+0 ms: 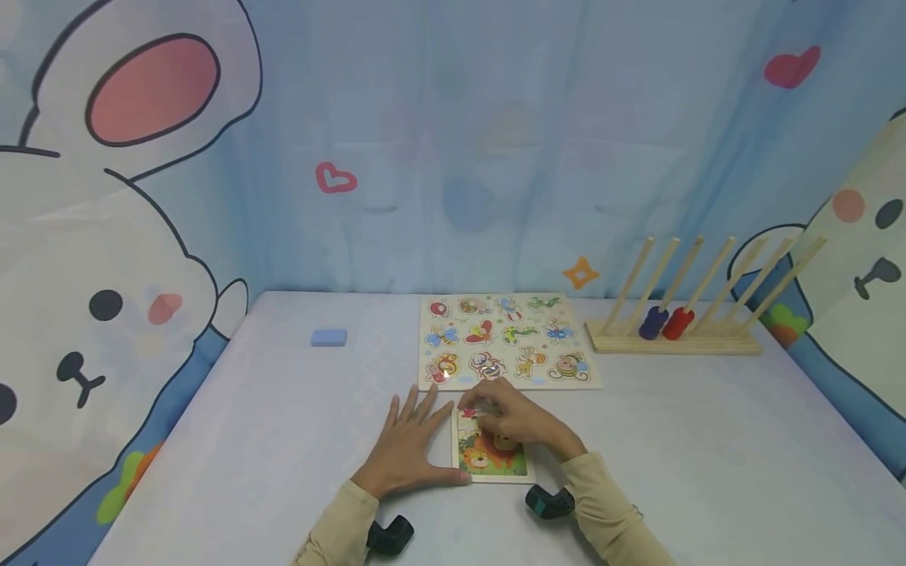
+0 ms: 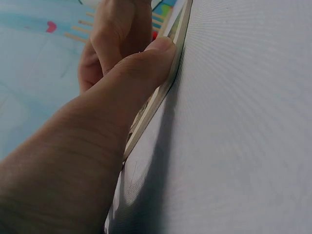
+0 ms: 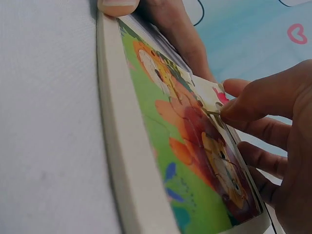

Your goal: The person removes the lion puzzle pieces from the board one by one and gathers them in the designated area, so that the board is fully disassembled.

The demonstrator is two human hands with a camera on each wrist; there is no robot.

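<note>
A small jigsaw puzzle (image 1: 493, 464) with orange lions on green lies flat in a pale frame on the table. My left hand (image 1: 406, 450) spreads its fingers beside the puzzle's left side, and its thumb (image 2: 161, 48) presses on the frame's near left corner. Over the upper part of the picture is my right hand (image 1: 515, 414). Between thumb and fingertips it pinches a puzzle piece (image 3: 218, 92), white with a pink-red patch, which stands slightly tilted at the picture's far edge. The fingers partly hide that piece. Fitted pieces (image 3: 195, 136) show around it.
Just behind the puzzle lies a larger board (image 1: 495, 351) with insect pictures. A wooden peg rack (image 1: 675, 344) bearing a blue and a red bead stands at the back right. Toward the back left sits a blue block (image 1: 329, 338). A printed curtain (image 1: 425, 157) hangs behind the table.
</note>
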